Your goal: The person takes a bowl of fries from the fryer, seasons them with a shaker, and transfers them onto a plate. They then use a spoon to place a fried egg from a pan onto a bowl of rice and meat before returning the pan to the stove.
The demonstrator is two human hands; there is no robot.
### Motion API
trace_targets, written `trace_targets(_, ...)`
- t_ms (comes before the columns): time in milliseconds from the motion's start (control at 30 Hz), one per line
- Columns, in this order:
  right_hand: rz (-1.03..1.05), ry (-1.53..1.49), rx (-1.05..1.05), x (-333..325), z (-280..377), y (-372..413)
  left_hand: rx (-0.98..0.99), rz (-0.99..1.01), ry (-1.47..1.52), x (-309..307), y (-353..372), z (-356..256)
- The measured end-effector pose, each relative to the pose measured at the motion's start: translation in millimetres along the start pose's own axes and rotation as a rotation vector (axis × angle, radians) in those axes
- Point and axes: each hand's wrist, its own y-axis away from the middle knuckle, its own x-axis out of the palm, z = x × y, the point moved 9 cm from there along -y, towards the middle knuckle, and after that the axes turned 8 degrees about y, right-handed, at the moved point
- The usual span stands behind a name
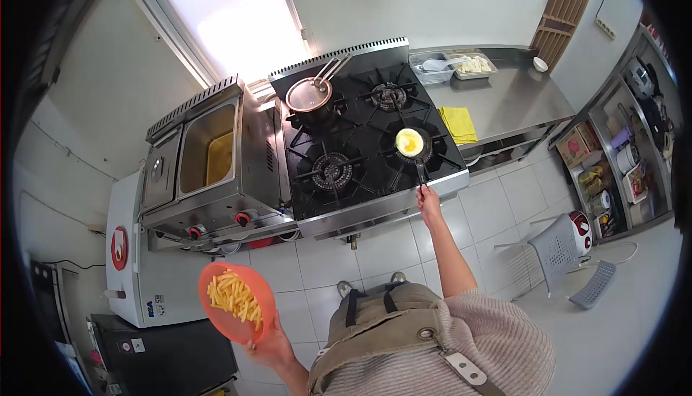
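My left hand [271,347] grips the rim of an orange bowl [265,288], held out to my left and tilted. Pale yellow French fries [235,296] lie inside it. With my right hand [429,204] I hold the dark handle of a small frying pan [421,172], fingers closed round it. The pan sits on the front right burner of the black gas stove [375,187]. In it lies a round egg [409,143], white with a yellow middle.
On the back left burner stands a lidded pot [310,98]. A deep fryer [209,152] with yellowish oil adjoins the stove's left side. To the right are a yellow cloth [458,125], food containers [472,66] and a steel counter [504,97]. A grey chair [551,255] stands at right.
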Motion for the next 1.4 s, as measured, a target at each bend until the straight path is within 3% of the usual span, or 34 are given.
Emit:
trace_targets(700, 0.014, 0.047, -0.030, 4.8, 10.9, 1.8, -0.073, 0.092, -0.008, 15.2, -19.3, 6.5)
trace_targets(1400, 0.037, 0.045, -0.022, 10.2, 10.2, -8.7, -0.016, 0.020, -0.023, 3.2, -21.6, -10.4)
